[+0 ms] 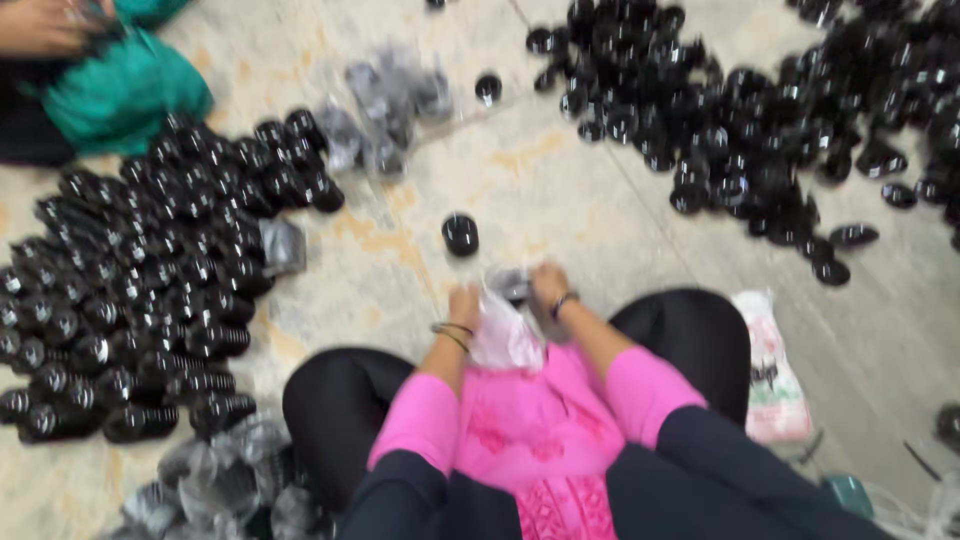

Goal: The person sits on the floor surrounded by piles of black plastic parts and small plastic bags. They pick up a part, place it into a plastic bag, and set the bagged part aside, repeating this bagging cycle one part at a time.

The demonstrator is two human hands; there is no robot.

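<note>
Floor: a pale stone floor [560, 190] with rusty blotches filled the view, which was blurred throughout.
Right heap: a broad scatter of glossy black jars [740, 110] spread across the upper right, thinning to single pieces toward the lower edge of the heap.
Left rows: a packed block of black jars lying on their sides [140, 290] covered the left, closer together than the right heap.
Seated person: the wearer sat on the floor in a pink top with dark trousers, knees spread to either side of the hands.
Other person: at the top left corner a teal garment [120, 90] and another person's hand [40, 25] showed, well apart from the wearer's hands.
Wrapped pile, near: greyish plastic-wrapped jars [220, 490] lay by the wearer's left knee.
Wrapped pile, far: a smaller grey wrapped cluster [385, 110] lay between the two black masses.
Printed bag: a white and pink plastic bag [770, 370] lay flat just beside the right knee.
Clear bag: a small clear plastic bag [503, 335] hung between the two hands, in front of the pink top.
Left hand [464, 305]: closed on the bag's left edge, bangles on the wrist.
Right hand [547, 285]: closed at the bag's top, close to the left hand, with something dark [512, 284] just beside its fingers; blur hid what it was.
Lone jar: one black jar [460, 235] stood alone on the floor just beyond the hands.
</note>
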